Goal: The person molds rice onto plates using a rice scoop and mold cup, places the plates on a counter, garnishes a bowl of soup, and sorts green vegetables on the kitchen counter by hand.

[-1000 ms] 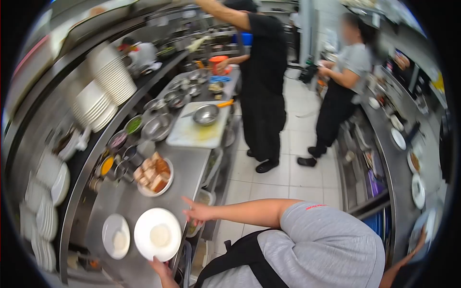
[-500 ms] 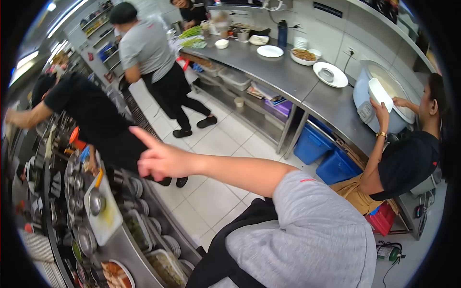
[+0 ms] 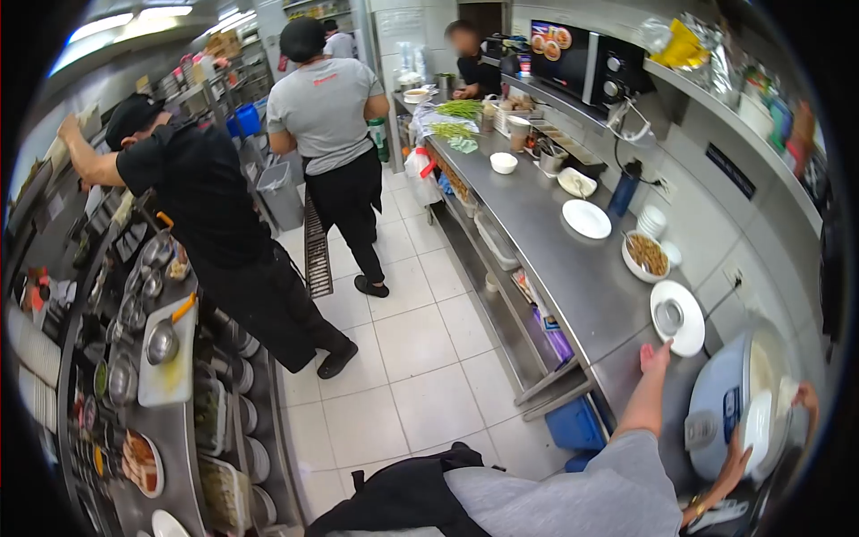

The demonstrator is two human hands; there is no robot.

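My right hand (image 3: 656,357) reaches out from a grey sleeve over the right-hand counter. Its thumb and a finger are apart, and a fingertip is at the near rim of a white oval plate (image 3: 689,335). I cannot make out any grip on the rim. On that plate sits a small round metal dish (image 3: 668,316). Just beyond it is a white bowl of brown food (image 3: 646,257) with a spoon in it. My left hand is out of view.
A co-worker's hands hold a white dish (image 3: 757,430) beside a big rice tub (image 3: 716,421) at right. Two co-workers stand ahead and left. A steel counter (image 3: 546,259) runs along the right; at left, a cutting board (image 3: 170,380) bears a ladle (image 3: 163,342).
My right hand has swung from pointing leftward across my view to the plate at right. My view has turned, and the co-worker in grey now has their back to me.
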